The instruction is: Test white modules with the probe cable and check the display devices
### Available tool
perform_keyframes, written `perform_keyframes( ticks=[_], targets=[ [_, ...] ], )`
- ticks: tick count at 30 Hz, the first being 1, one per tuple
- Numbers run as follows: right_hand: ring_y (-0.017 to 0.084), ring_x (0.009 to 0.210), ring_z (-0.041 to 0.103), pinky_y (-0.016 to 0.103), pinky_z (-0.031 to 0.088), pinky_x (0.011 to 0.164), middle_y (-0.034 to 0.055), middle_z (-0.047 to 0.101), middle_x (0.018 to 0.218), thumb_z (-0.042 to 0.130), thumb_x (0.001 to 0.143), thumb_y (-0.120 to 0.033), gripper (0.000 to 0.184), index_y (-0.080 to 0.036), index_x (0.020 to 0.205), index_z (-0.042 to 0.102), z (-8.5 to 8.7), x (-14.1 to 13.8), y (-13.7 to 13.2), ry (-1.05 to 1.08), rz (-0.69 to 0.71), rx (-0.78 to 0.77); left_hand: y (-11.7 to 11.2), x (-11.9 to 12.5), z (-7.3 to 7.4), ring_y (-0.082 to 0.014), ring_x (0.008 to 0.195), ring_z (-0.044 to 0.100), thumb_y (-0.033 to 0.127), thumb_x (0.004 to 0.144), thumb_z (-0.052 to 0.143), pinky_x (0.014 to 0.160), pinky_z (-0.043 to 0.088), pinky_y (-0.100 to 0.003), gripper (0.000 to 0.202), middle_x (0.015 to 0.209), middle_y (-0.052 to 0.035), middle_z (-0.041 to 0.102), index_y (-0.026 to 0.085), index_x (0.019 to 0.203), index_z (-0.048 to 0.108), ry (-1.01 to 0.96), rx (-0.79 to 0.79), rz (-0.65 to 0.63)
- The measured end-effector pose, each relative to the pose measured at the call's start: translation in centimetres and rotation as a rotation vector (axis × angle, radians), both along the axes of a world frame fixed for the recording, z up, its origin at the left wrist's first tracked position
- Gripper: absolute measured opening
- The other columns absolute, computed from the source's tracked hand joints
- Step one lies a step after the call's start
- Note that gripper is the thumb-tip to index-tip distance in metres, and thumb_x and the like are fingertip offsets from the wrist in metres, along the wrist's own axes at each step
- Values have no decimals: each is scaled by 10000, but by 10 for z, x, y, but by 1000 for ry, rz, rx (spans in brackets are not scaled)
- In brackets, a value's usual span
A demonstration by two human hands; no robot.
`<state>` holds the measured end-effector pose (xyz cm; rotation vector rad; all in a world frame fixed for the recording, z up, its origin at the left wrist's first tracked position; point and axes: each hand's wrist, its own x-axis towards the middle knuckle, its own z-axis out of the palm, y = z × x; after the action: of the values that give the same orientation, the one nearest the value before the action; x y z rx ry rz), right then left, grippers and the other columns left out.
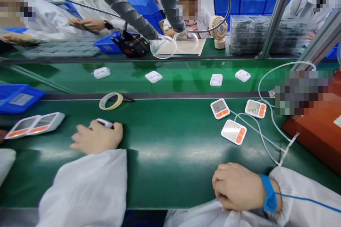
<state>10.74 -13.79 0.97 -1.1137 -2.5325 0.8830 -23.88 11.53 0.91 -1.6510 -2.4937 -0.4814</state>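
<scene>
On the green table to the left, my left hand (98,136) is closed over a small white device (105,123); the palm and fingers hide most of it. My right hand (237,186), with a blue wrist strap (268,193), rests at the front edge, fingers curled in and nothing showing in them. Beyond it lie three white devices with screens and orange buttons: one device (233,132) nearest, a second device (220,109) behind it and a third device (255,109) to the right. Two similar devices (44,124) lie side by side left of my left hand.
A roll of tape (111,101) lies behind my left hand. White tubes (262,136) run near an orange-red box (317,131) at right. Several white units, one unit (153,76) among them, sit on the green strip beyond the rail. A blue bin (20,97) stands left. Co-workers sit opposite.
</scene>
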Motion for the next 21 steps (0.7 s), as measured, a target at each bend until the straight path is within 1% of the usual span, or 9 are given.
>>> perform_keyframes(
  ticks=[2,5,8,11,13,15,17,19,21],
  targets=[
    [168,826,594,273,474,770,28,669,871,673,813,-134,67,-160,771,629,-1,3,3,97,-78,-52,-9,9,-2,-502,1255,406,551,865,401,930,326,-651,659,1356,-308,492,38,1270,480,17,-23,-28],
    [145,760,637,253,500,741,8,664,799,598,848,-98,76,-173,851,610,1,12,10,364,-299,-217,-15,15,-7,-476,1242,426,547,857,446,940,347,-646,676,1308,-291,526,40,1304,457,23,-19,-134],
    [124,734,672,230,516,648,39,674,960,514,892,-121,202,-188,1075,566,5,24,16,676,-423,-373,-18,20,-14,-419,1169,493,553,796,550,981,382,-596,718,1215,-241,561,44,1293,461,2,32,-270],
    [104,726,671,243,531,632,96,602,1214,502,904,-149,463,-238,1352,427,12,32,19,867,-431,-360,-22,29,-18,-391,1152,506,631,735,611,1006,407,-564,756,1118,-183,581,79,1242,510,-65,128,-398],
    [96,706,657,262,544,656,98,599,1234,475,948,-187,486,-266,1420,388,15,36,20,919,-476,-276,-26,39,-22,-379,1114,526,671,727,602,965,449,-548,740,1065,-159,580,101,1196,544,-156,177,-486],
    [94,659,634,261,540,633,83,648,1154,456,989,-239,378,-252,1366,486,18,38,20,922,-581,-158,-33,55,-26,-339,1023,570,690,743,570,866,508,-503,734,1056,-142,566,117,1200,537,-313,221,-594],
    [105,628,611,248,521,590,61,689,1008,480,999,-290,255,-217,1199,620,20,40,21,881,-714,-50,-45,80,-33,-271,897,609,704,750,561,753,540,-428,766,1058,-121,564,138,1261,479,-553,263,-749],
    [121,632,601,243,505,576,40,686,880,539,977,-324,194,-199,1031,676,20,42,21,821,-822,35,-63,115,-38,-210,778,619,705,762,569,692,541,-368,793,996,-80,588,174,1327,404,-845,283,-956],
    [134,652,601,244,497,589,27,668,818,590,948,-327,161,-195,941,681,21,44,21,758,-872,104,-87,157,-40,-211,811,617,727,779,548,678,541,-341,770,983,-74,584,195,1322,426,-1156,322,-1120]
  ],
)
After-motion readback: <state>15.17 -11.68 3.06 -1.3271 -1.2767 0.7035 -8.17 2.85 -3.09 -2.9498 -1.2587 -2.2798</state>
